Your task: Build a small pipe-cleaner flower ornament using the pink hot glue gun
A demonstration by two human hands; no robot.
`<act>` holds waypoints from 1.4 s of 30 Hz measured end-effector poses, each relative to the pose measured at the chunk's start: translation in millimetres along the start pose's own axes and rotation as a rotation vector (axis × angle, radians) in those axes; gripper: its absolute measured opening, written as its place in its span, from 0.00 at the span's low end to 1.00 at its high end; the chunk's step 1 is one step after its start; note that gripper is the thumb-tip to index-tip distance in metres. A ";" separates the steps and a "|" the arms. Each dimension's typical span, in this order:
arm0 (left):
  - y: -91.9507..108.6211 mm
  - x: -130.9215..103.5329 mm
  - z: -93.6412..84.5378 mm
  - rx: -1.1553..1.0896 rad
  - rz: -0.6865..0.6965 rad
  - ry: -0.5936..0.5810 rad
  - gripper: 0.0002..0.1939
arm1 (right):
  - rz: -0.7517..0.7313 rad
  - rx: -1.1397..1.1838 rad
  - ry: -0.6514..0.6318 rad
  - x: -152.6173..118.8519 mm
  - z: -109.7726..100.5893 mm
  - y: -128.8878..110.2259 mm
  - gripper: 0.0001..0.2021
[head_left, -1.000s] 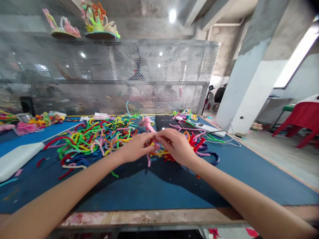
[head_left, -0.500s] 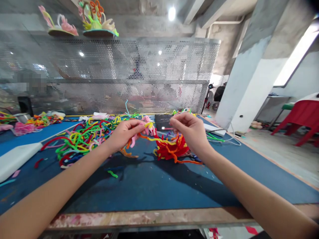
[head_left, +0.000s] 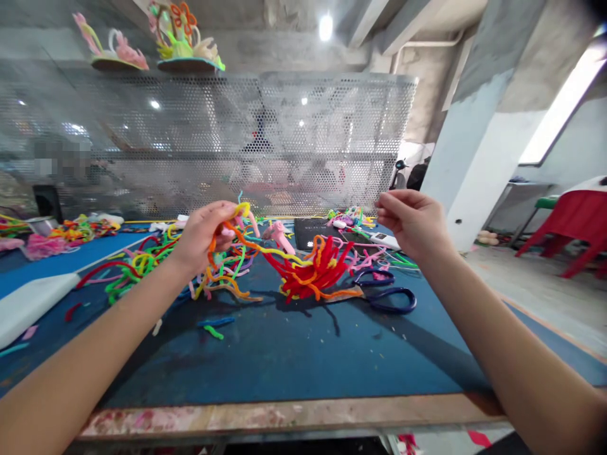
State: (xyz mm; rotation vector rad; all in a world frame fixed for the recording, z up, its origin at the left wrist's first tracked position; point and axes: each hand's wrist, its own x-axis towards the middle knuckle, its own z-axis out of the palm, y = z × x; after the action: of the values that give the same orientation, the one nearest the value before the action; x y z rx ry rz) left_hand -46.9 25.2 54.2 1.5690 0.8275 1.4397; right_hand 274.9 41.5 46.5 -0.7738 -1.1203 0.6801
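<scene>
My left hand (head_left: 202, 235) is closed on a yellow-and-orange pipe cleaner (head_left: 246, 240), whose loop sticks up past the fingertips. Its strand runs right, down to a bundle of red pipe cleaners (head_left: 308, 275) lying on the mat. Something pink also shows at the left fingers. My right hand (head_left: 417, 221) is raised on the other side, thumb and fingertips pinched together; whatever they hold, if anything, is too small to make out. Below it lie scissors (head_left: 393, 300) with dark blue handles, partly under an orange strand. A pink rolled piece (head_left: 279, 237) stands behind the red bundle.
A tangled pile of coloured pipe cleaners (head_left: 137, 265) spreads behind my left hand. Farther back are a black box (head_left: 308, 234) and a white device (head_left: 385, 240). A white slab (head_left: 38, 306) lies at left. A perforated metal screen (head_left: 213, 145) closes off the table's far side.
My hands have moved apart, the left one to the left with the pipe cleaner, the right one up and to the right. The scissors and the pink piece now show clearly.
</scene>
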 end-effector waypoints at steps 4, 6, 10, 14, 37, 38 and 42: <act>4.3 -0.5 0.2 -0.123 0.022 -0.024 0.09 | 0.025 -0.018 0.002 9.9 -11.9 5.1 0.12; 2.9 -0.4 0.6 -0.160 0.007 -0.057 0.09 | 0.029 -0.097 0.037 15.4 -17.7 9.7 0.15; -2.2 0.0 0.6 -0.251 -0.125 -0.081 0.10 | -0.129 -0.350 0.352 20.2 -25.1 14.1 0.18; -3.4 -1.9 3.2 -0.308 -0.109 -0.110 0.10 | -0.420 -0.590 0.067 -6.0 -3.9 6.9 0.15; -11.0 24.6 -40.6 -0.447 -0.032 0.261 0.06 | -0.089 -0.939 -0.950 22.2 -45.2 11.8 0.11; -8.9 23.6 -39.1 -0.449 -0.021 0.260 0.07 | -0.014 -0.866 -0.931 23.8 -49.3 13.5 0.10; -2.9 20.3 -39.5 -0.488 0.072 0.339 0.12 | 0.221 -0.608 -0.840 26.8 -62.6 19.7 0.14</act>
State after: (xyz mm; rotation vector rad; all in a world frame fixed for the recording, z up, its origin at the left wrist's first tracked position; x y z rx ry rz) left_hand -83.2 50.1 60.5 1.0108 0.5498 1.8266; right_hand 340.5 61.9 29.3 -1.1822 -2.0855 0.8961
